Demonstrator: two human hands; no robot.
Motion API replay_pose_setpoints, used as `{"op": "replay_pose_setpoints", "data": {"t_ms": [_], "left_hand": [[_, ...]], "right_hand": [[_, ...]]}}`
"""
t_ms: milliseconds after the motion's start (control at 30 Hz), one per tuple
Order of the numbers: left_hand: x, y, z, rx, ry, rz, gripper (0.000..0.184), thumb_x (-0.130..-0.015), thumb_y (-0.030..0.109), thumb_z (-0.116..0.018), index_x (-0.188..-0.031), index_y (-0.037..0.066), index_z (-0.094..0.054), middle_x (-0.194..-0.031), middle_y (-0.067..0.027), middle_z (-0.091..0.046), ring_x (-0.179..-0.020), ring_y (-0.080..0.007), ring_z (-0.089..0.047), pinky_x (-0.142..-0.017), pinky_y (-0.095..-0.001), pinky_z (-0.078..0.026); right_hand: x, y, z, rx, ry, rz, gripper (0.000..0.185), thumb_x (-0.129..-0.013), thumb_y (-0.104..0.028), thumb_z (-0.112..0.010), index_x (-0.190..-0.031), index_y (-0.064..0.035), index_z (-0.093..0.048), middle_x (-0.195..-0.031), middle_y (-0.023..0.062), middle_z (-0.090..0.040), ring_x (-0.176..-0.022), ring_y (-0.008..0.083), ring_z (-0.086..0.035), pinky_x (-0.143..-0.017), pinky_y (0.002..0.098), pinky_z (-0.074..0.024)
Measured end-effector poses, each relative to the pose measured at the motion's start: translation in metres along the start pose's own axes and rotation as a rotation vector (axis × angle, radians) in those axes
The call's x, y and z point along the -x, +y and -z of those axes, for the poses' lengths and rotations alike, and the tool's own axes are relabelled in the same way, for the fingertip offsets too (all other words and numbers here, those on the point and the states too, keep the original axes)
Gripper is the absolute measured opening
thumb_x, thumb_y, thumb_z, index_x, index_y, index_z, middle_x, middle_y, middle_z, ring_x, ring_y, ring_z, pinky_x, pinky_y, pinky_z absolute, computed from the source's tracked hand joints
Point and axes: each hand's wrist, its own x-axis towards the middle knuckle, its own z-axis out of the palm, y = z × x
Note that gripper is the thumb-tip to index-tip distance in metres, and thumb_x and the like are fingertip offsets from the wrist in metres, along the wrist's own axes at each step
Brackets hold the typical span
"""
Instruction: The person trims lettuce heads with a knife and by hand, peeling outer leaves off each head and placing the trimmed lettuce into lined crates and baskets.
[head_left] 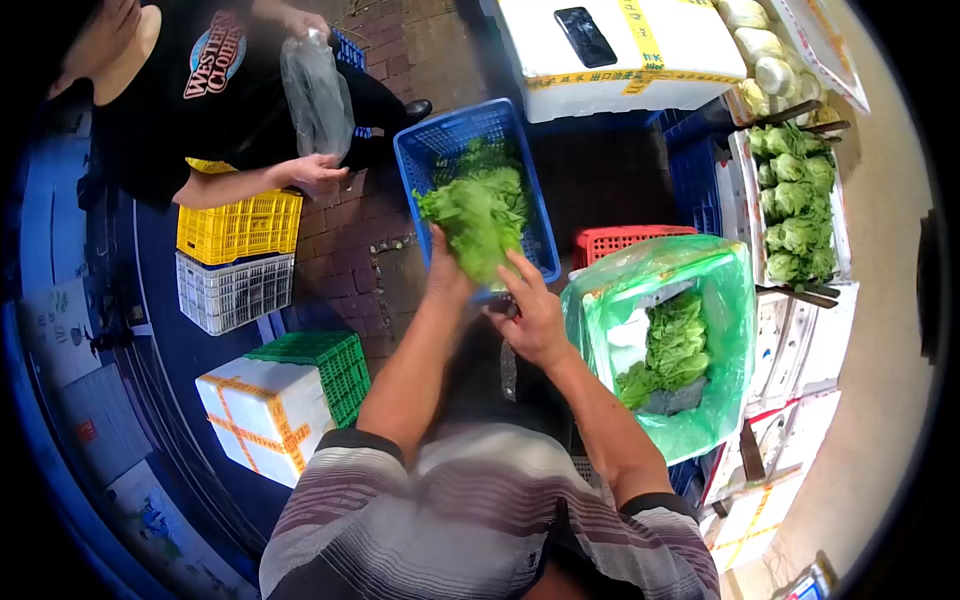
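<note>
A leafy head of lettuce, slightly blurred, is held over the near part of a blue plastic basket. My left hand grips the lettuce from its left side, and my right hand has its fingers on the base from the right. More green leaves lie deeper in the basket. To the right of my right hand stands a box lined with a green plastic bag, with more lettuce and dark grey material inside.
At upper left a person holds a clear plastic bag. Yellow crates, a white crate and a taped foam box stand left. A phone lies on another foam box; green vegetables fill a right-hand box.
</note>
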Motion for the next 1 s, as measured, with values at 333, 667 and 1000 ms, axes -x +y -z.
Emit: {"op": "replay_pose_setpoints", "data": {"t_ms": [333, 667, 1000], "left_hand": [[-0.011, -0.027, -0.026, -0.002, -0.31, 0.118, 0.1, -0.08, 0.076, -0.058, -0.15, 0.008, -0.036, -0.141, -0.0194, -0.05, -0.123, -0.0424, -0.054, -0.093, -0.0582, -0.052], [-0.035, -0.028, -0.033, 0.213, -0.483, 0.303, 0.106, -0.077, 0.07, -0.068, -0.154, 0.01, -0.028, -0.154, -0.0203, -0.035, -0.136, -0.0444, -0.042, -0.101, -0.0699, -0.042], [-0.064, -0.039, -0.04, 0.13, -0.414, 0.094, 0.089, -0.081, 0.068, -0.064, -0.149, 0.015, -0.041, -0.148, -0.0112, -0.046, -0.133, -0.0362, -0.043, -0.112, -0.0555, -0.035]], "right_hand": [[0.008, 0.006, -0.001, 0.003, 0.338, -0.503, 0.029, -0.084, -0.019, -0.078, -0.097, 0.0005, -0.061, -0.081, 0.0075, -0.061, -0.066, 0.016, -0.055, -0.061, 0.0304, -0.0464], [0.002, 0.021, 0.002, -0.125, 0.359, -0.517, 0.016, -0.091, -0.013, -0.07, -0.091, 0.0005, -0.061, -0.073, 0.0, -0.056, -0.062, 0.0064, -0.045, -0.056, 0.0245, -0.0392], [-0.001, 0.028, 0.003, -0.59, 0.713, -0.874, 0.014, -0.096, -0.014, -0.062, -0.104, -0.0058, -0.054, -0.073, -0.0007, -0.053, -0.057, 0.0077, -0.051, -0.056, 0.0247, -0.0466]]}}
